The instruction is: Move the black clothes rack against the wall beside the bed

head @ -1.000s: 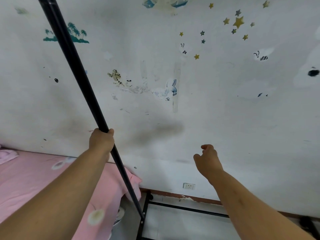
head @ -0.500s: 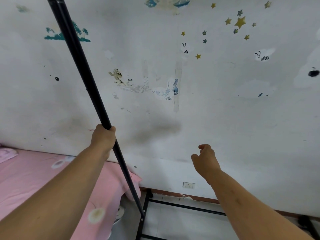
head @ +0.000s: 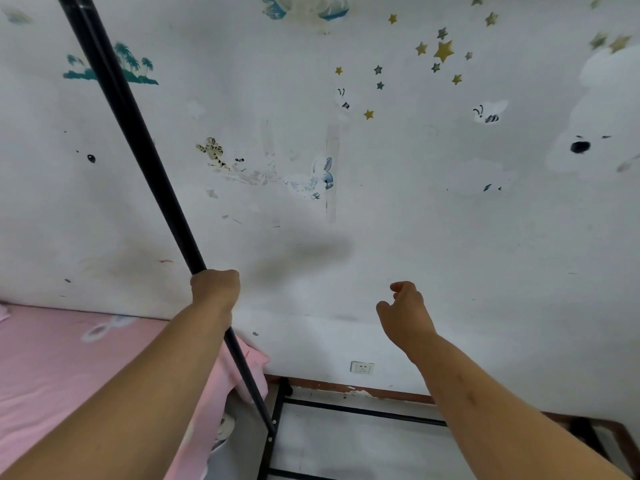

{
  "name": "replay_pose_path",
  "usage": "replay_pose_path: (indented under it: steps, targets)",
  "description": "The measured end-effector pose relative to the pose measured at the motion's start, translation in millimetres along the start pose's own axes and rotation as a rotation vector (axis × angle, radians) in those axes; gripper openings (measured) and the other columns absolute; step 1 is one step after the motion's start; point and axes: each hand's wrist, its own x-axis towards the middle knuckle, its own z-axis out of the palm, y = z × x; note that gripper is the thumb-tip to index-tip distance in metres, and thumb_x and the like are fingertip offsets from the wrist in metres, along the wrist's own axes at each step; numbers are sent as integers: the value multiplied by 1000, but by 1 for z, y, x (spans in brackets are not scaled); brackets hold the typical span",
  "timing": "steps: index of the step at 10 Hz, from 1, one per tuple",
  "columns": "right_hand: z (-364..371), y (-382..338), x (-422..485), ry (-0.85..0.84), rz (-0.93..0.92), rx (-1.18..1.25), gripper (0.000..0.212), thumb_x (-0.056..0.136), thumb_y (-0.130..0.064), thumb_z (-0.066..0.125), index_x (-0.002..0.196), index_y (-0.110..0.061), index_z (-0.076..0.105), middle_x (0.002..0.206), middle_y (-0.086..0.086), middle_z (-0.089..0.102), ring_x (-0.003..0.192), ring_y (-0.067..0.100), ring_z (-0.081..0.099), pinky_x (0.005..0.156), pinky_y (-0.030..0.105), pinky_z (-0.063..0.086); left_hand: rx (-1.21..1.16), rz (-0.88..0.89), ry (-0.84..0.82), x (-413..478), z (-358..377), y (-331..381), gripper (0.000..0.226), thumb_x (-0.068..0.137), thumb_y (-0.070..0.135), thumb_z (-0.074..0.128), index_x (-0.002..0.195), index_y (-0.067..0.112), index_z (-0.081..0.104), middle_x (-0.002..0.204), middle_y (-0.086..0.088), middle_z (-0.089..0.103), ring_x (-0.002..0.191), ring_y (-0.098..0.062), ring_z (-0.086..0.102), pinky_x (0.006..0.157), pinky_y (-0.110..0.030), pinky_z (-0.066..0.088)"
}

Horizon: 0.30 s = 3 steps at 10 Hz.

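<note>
The black clothes rack stands close to the white wall, its left upright pole running from the top left down to the base frame on the floor. My left hand is closed around that pole at mid height. My right hand hovers in the air to the right, fingers loosely curled, holding nothing. The rack's right upright is out of view. The bed with a pink sheet lies at the lower left, right beside the pole.
The wall carries stickers of stars, a palm island, a tiger and a rabbit. A white socket sits low on the wall above a brown skirting board. A black caster shows at the right of the base.
The pole and my left hand have shifted slightly right and closer to the wall. My right hand has stayed free in the air, drifting a little left.
</note>
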Motion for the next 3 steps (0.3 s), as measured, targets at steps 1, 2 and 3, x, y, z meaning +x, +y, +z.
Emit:
replay_pose_path:
  steps: [1,2,3]
  targets:
    - [-17,10,-1,1,7,19,46,91,-13,50,135,-14,37,136,7,44,93,24,60,73,33,48,-41,-67,-70,-20,15,-4,11,85,11,52,82,1,48,86,-12,48,75,-24,45,67,-31,38]
    - [-39,20,-3,10,-5,40,46,91,-13,50,135,-14,38,134,7,45,88,21,58,70,32,47,-16,-45,-123,-41,31,-4,16,84,14,55,95,4,52,93,-11,48,81,-24,44,72,-32,35]
    - [-69,35,-3,36,-22,45,46,91,-14,50,135,-15,38,132,7,46,79,16,56,68,31,47,25,-49,-150,-69,50,-1,44,85,17,58,124,-1,46,104,-12,52,96,-30,48,81,-37,40]
